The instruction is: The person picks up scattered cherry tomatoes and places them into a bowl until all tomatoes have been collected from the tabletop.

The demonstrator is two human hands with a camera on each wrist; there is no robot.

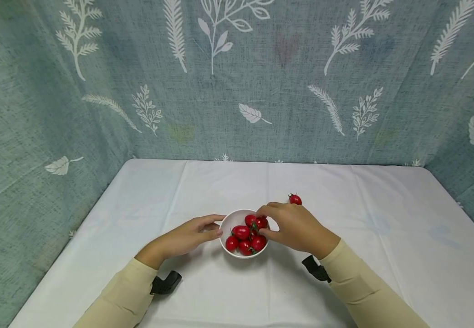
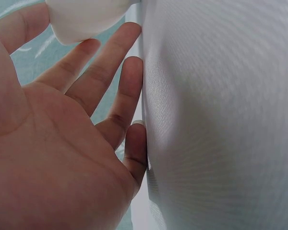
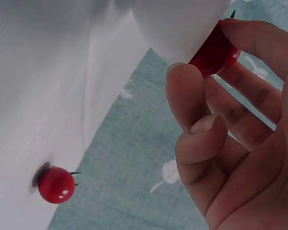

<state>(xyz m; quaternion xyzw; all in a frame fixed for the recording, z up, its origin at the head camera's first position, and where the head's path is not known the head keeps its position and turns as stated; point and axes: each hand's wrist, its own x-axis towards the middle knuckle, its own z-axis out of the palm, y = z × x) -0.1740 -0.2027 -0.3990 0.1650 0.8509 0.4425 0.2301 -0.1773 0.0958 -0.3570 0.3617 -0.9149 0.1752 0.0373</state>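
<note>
Between my hands the bowl (image 1: 229, 220) is plain white and the tomatoes (image 1: 246, 238) in it are glossy red with dark green stalks. Beyond my right hand (image 1: 296, 227) lies one red tomato (image 1: 295, 199) on the white tablecloth (image 1: 384, 237). My sleeves (image 1: 359, 287) are pale cream; the backdrop (image 1: 237, 82) is grey-teal with white leaf prints.

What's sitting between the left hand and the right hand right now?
In the head view, the white bowl of cherry tomatoes lies between them: left hand touches its left rim, right hand pinches a tomato at its right edge.
</note>
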